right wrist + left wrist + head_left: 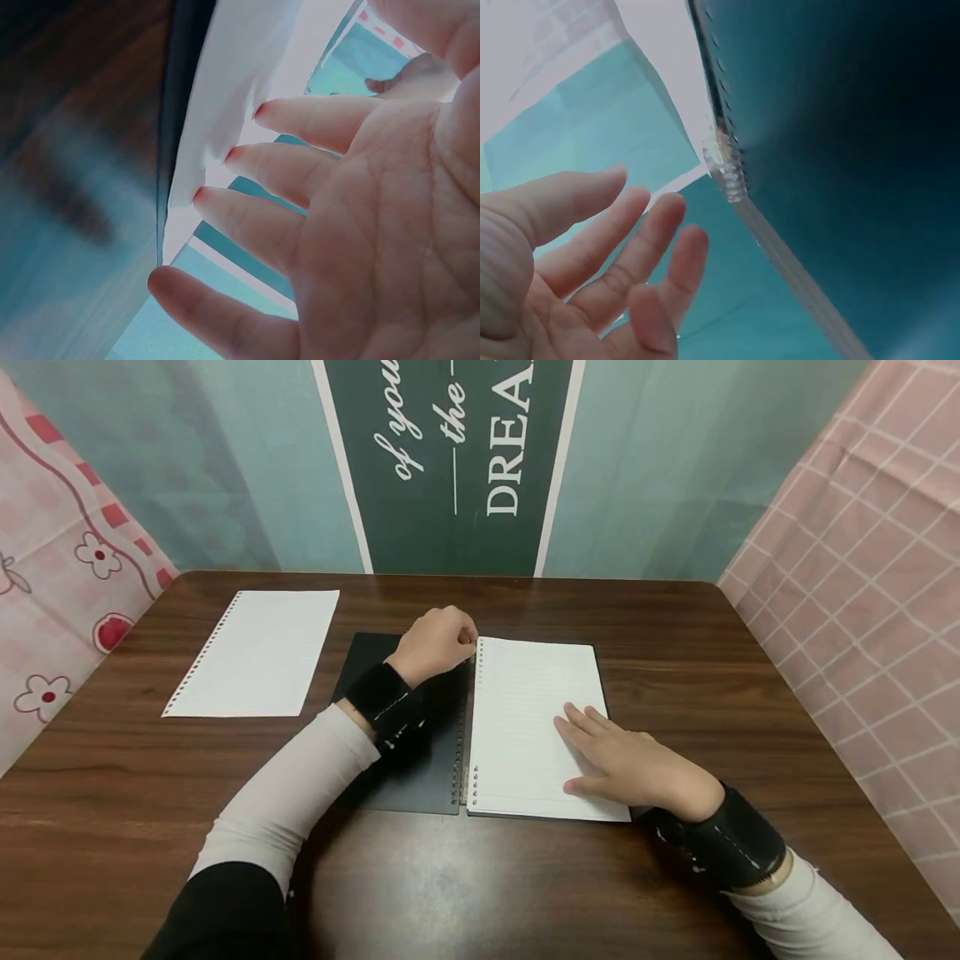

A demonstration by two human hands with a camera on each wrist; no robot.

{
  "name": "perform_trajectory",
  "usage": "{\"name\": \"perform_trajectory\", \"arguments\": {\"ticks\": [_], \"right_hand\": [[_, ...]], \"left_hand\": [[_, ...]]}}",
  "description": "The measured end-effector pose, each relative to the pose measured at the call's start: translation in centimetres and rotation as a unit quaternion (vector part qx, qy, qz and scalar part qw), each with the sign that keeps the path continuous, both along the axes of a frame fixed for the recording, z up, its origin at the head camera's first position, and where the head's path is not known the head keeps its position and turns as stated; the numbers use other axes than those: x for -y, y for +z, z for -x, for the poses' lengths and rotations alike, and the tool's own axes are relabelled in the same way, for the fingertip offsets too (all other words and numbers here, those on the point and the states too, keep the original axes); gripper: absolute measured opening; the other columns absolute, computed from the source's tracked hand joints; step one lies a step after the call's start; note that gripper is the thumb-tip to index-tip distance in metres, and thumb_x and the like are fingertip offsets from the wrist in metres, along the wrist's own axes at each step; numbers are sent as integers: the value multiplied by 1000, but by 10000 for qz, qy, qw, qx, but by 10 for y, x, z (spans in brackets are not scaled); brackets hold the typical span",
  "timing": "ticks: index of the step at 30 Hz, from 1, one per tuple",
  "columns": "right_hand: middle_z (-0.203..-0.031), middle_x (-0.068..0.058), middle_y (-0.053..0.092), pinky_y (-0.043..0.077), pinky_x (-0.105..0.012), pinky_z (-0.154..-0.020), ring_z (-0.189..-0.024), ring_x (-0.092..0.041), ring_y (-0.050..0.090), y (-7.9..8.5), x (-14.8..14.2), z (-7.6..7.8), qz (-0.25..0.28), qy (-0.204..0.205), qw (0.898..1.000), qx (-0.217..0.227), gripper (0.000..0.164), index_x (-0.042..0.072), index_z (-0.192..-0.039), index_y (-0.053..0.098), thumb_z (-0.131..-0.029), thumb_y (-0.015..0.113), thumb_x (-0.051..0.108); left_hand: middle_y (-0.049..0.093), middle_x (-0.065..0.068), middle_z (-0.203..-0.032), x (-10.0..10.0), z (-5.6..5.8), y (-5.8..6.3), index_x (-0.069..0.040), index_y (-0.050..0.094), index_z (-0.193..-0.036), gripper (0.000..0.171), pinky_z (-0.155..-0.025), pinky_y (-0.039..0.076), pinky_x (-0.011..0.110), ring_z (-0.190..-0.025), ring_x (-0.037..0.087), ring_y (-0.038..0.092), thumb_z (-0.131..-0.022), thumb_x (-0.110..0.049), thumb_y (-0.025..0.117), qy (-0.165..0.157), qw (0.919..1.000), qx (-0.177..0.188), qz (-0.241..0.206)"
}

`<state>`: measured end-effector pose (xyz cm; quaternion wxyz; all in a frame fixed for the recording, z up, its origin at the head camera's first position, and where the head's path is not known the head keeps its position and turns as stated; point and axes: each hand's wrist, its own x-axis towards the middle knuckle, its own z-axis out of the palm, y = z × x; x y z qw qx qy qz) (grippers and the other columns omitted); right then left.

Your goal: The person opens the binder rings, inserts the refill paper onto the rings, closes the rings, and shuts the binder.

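A loose-leaf notebook lies spread on the table, its dark cover (375, 777) turned to the left and a stack of lined, punched sheets (525, 718) on the right. My left hand (435, 643) is at the upper end of the binding, fingers loosely bent by the sheets' top left corner. In the left wrist view the left fingers (664, 232) are apart from the clear ring spine (726, 169) with nothing between them. My right hand (622, 764) rests spread on the lower right of the sheets; its fingertips (202, 195) touch the paper in the right wrist view.
A single loose punched sheet (255, 652) lies at the left of the brown wooden table (675, 652). Behind the table hangs a teal cloth (637, 460) with a lettered dark panel. Pink patterned cloths (885, 610) flank the sides.
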<state>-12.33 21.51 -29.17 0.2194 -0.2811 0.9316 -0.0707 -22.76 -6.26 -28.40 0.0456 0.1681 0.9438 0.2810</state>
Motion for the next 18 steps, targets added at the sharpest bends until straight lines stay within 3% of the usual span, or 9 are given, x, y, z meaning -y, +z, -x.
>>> {"name": "perform_trajectory", "arguments": {"ticks": [4, 7, 9, 13, 18], "right_hand": [[-165, -17, 20, 36, -77, -95, -151, -42, 22, -1, 0, 0, -53, 25, 10000, -61, 83, 9, -157, 27, -93, 66, 43], [-165, -17, 20, 38, -75, -94, -150, -42, 22, 0, 0, 0, -44, 58, 9999, -97, 83, 8, -157, 27, -93, 66, 43], [-165, -17, 21, 39, -74, -94, -150, -42, 22, 0, 0, 0, -22, 76, 9999, -104, 83, 8, -157, 27, -93, 66, 44], [-164, -18, 21, 39, -74, -94, -150, -42, 22, 2, 2, 0, -7, 82, 9999, -78, 82, 8, -157, 27, -94, 65, 44], [-164, -18, 21, 39, -74, -96, -150, -43, 23, 2, 1, -1, -23, 75, 9999, -65, 81, 8, -156, 28, -94, 65, 44]], "left_hand": [[68, 12, -96, -6, 9, -3, -2, 73, -107, 20, -62, 38, 29, -68, 19, 49, -95, -3, 58, -355, 9981, -129, 478], [68, 13, -114, -11, 12, -7, -3, 71, -117, 25, -62, 40, 29, -77, 20, 52, -94, -2, 60, -638, 9939, -75, 900], [67, 13, -116, -14, 13, -9, -4, 70, -118, 26, -63, 42, 30, -85, 23, 54, -94, -3, 59, -744, 9901, -32, 1186], [64, 13, -119, -17, 11, -11, -5, 70, -116, 24, -73, 49, 38, -105, 30, 54, -97, -6, 56, -709, 9853, -78, 1555], [65, 13, -120, -21, 12, -13, -4, 72, -113, 24, -79, 53, 43, -110, 31, 55, -97, -5, 55, -619, 9844, -199, 1637]]}}
